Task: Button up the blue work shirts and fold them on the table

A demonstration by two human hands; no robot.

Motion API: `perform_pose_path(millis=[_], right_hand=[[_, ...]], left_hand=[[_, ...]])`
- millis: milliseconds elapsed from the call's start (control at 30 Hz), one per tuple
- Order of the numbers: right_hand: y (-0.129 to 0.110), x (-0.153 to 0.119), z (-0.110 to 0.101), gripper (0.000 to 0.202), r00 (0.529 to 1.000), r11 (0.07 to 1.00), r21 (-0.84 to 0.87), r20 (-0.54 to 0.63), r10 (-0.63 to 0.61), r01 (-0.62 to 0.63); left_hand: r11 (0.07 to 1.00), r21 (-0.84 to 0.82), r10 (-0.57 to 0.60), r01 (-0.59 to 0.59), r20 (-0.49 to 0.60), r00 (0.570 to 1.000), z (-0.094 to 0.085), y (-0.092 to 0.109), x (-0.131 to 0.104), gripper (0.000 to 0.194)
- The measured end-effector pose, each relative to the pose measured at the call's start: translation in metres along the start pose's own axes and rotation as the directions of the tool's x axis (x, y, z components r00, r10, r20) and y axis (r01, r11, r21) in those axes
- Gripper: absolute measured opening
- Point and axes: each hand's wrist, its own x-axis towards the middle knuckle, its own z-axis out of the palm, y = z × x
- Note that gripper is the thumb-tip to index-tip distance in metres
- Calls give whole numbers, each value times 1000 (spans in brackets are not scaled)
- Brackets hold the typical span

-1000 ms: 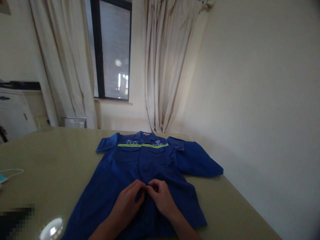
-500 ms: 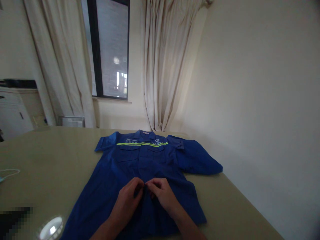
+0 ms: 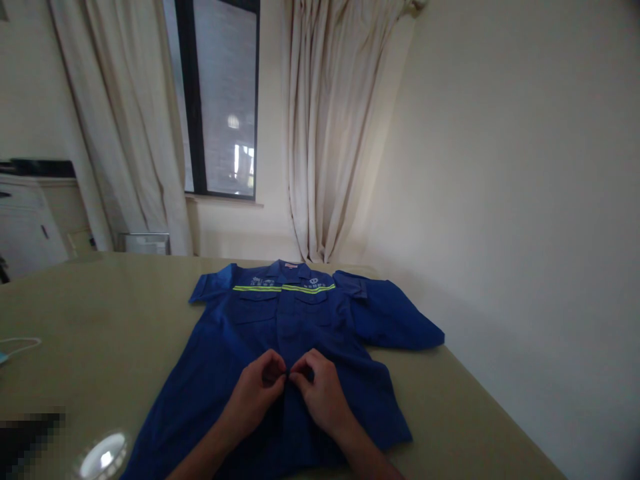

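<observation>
A blue short-sleeved work shirt (image 3: 255,337) lies spread face up, its collar at the far side and a yellow-green stripe across the chest. My left hand (image 3: 257,387) pinches the cloth of the front opening, thumb against fingertips. Close against it, my right hand (image 3: 320,387) pinches the same front edge from the other side. The fingertips of both hands almost meet at the middle of the shirt. Whether a button is between them is too small and dark to tell.
Another folded blue garment (image 3: 395,313) lies by the shirt's right sleeve, near the wall (image 3: 525,233). On the table (image 3: 100,320), a face mask (image 3: 15,350) lies at the left edge. A bright round reflection (image 3: 103,457) shows at the lower left. Curtains (image 3: 327,133) hang behind.
My right hand has turned and lowered slightly, its thumb now nearer the left fingertips. Both hands still pinch the shirt's front edge. The shirt has stayed in place.
</observation>
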Motion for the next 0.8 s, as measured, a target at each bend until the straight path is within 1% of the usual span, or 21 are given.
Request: perform_pose_path(millis=[67,133,167,200,267,333,367,400,433,467,500,533,567,600,633,667,700,800], right_hand=[[2,1,4,12,999,999,29,-16,36,-35],[6,2,9,8,994,988,111,2,111,-110],[10,3,11,5,986,971,172,24,163,-165],[13,3,12,3,973,944,237,54,223,-229],[21,5,11,9,934,871,338,125,334,-356],[27,7,8,18,900,823,364,183,396,-437],[28,8,6,20,893,824,346,200,403,-449],[28,8,4,21,898,842,315,203,391,-437],[27,9,3,20,919,879,277,182,349,-388],[26,8,1,19,951,923,235,140,277,-304],[24,8,0,18,980,964,185,94,177,-192],[22,7,0,21,996,989,129,61,64,-72],[20,5,0,28,998,997,74,51,-43,39],[18,4,0,36,991,992,23,61,-122,121],[17,3,0,41,983,986,-22,85,-160,163],[16,1,0,43,980,983,-63,112,-163,171],[15,1,0,42,981,982,-99,126,-148,161],[12,0,-1,36,989,981,-169,126,-74,95]], left_hand=[[994,113,4,-9,43,999,-1,1,-2,7],[962,267,32,-47,60,998,-1,2,-5,17],[935,345,68,-84,58,996,-2,2,-6,21],[899,418,117,-131,59,991,-2,2,-8,24],[810,541,217,-227,84,973,-2,2,-10,26],[735,614,263,-288,133,955,-2,2,-10,26],[716,629,265,-302,155,952,-2,2,-10,26],[713,634,255,-300,163,953,-3,2,-9,28],[724,631,233,-279,158,960,-3,1,-7,30],[743,622,202,-245,141,969,-4,-1,-5,34],[763,613,176,-206,109,978,-6,-4,-3,37],[775,609,163,-167,62,985,-9,-9,-1,39],[777,616,163,-134,11,987,-12,-14,1,39],[765,634,174,-113,-35,984,-15,-20,2,39],[741,664,190,-99,-66,980,-19,-26,3,39],[707,702,202,-90,-77,976,-22,-31,4,42],[667,740,200,-89,-63,978,-24,-36,4,45],[566,814,158,-127,44,987,-24,-43,1,57]])
